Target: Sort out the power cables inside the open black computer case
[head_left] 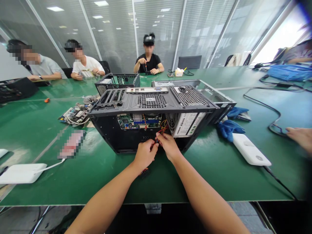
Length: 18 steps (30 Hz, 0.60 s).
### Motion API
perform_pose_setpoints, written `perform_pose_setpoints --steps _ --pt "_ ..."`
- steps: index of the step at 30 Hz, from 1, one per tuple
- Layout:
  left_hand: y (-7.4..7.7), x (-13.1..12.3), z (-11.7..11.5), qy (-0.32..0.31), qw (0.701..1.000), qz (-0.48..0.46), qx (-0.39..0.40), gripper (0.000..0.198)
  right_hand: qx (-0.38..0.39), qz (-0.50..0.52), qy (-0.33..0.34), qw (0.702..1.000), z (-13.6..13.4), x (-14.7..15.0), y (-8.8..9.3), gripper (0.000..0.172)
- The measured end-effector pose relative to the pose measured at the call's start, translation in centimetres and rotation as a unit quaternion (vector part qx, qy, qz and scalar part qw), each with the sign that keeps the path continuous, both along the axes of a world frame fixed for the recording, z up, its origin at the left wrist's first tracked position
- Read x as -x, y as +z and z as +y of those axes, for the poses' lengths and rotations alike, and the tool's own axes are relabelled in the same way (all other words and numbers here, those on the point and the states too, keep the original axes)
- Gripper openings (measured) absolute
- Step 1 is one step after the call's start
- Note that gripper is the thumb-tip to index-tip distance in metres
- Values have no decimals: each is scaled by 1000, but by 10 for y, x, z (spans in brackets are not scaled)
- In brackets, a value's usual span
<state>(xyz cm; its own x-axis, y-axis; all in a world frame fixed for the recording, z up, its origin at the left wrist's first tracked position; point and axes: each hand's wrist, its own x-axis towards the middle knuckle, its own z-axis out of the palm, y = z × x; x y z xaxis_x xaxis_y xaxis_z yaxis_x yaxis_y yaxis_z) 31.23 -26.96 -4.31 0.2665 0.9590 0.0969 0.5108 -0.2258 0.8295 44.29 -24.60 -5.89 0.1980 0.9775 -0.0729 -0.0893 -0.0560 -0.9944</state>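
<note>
A black computer case [104, 130] lies on the green table with its open side toward me. Inside it I see a green motherboard [126, 122] and, on the right, a power supply [188, 125] with a white label. Red, yellow and black power cables [163, 127] come out beside the supply. At the front of the case my left hand [145, 152] and my right hand [168, 146] meet, fingers pinched on these cables. What exactly sits between the fingertips is mostly hidden. Below my left wrist a cable connector [144, 172] rests on the table.
Loose circuit boards [76, 113] lie left of the case; more open cases [214, 94] stand behind. Blue gloves [227, 128] and a white power bank [251, 149] are at right, near another person's hand [301, 138]. A phone [71, 144] lies left. Several people sit around the table.
</note>
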Motion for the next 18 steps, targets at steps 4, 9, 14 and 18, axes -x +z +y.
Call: perform_pose_setpoints --steps 4,9,14,18 --pt "1 0 0 6 999 24 -20 25 0 2 -2 1000 0 0 1 42" --pt "2 1 2 -7 994 -59 96 27 -2 5 1 1000 -3 1 3 43" --pt "1 0 7 -5 963 -188 193 27 -11 9 10 1000 -3 2 3 46" --pt "1 -1 8 2 947 -243 213 31 -10 5 19 1000 -2 1 2 47"
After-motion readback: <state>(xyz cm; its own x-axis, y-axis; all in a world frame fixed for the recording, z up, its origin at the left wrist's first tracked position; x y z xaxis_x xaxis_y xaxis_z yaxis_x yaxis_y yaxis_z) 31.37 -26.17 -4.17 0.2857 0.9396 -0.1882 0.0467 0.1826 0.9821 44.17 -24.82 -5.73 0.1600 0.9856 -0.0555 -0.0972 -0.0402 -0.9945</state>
